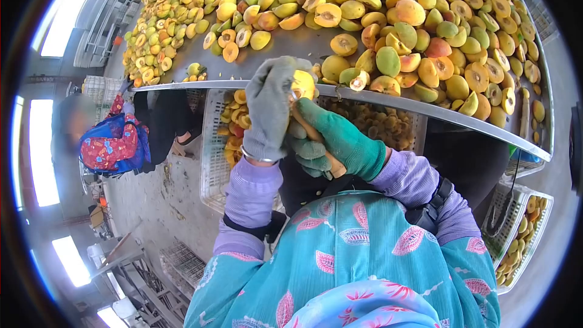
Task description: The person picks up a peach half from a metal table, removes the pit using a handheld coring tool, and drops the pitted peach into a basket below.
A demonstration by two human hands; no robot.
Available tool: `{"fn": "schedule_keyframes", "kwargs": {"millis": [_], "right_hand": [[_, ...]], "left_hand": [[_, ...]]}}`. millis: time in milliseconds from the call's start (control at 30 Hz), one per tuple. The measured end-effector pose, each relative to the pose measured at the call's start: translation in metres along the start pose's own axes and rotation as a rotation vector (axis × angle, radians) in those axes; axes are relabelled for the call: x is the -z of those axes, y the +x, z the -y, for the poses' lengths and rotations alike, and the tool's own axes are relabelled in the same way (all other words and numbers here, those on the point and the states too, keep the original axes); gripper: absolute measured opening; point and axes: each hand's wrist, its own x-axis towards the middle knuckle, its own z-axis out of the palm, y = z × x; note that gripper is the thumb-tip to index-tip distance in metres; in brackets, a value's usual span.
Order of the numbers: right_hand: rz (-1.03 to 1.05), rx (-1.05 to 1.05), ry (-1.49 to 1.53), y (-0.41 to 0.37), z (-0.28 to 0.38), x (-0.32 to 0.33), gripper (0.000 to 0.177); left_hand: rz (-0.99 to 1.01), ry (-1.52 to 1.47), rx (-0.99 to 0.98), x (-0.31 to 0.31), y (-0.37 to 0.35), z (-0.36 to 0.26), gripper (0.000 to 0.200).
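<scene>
My left hand (267,106), in a grey glove, is closed around a yellow apricot (303,85) just above the table's near edge. In my right hand (337,140), which wears a green glove, is a wooden-handled tool (311,123). Its upper end meets the fruit, with a bit of metal showing there; the working tip is hidden by the fruit and my fingers. Both hands are close together in front of my chest. Halved apricots (388,61) lie heaped on the metal table (243,68) beyond them.
A raised metal rim (425,109) edges the table. Below it stand a white crate (212,146) of fruit pieces and another crate holding brownish pits (388,124). A third crate (522,237) with fruit is at right. Another person (115,140) sits at the table's left.
</scene>
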Motion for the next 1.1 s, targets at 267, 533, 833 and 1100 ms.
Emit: {"fn": "schedule_keyframes", "kwargs": {"millis": [267, 533, 833, 1100], "right_hand": [[0.147, 0.119, 0.274, -0.018, 0.000, 0.003, 0.047], [-0.084, 0.144, 0.030, -0.014, 0.006, 0.000, 0.046], [0.022, 0.055, 0.047, -0.042, 0.011, -0.009, 0.047], [-0.674, 0.257, -0.142, -0.060, 0.017, -0.009, 0.043]], "left_hand": [[0.521, -0.088, -0.026, -0.010, 0.028, 0.010, 0.045], [0.389, 0.338, -0.186, -0.017, 0.035, -0.004, 0.030], [-0.192, -0.145, 0.029, 0.051, 0.001, 0.011, 0.023], [0.231, 1.049, -0.480, -0.015, 0.068, 0.051, 0.035]]}}
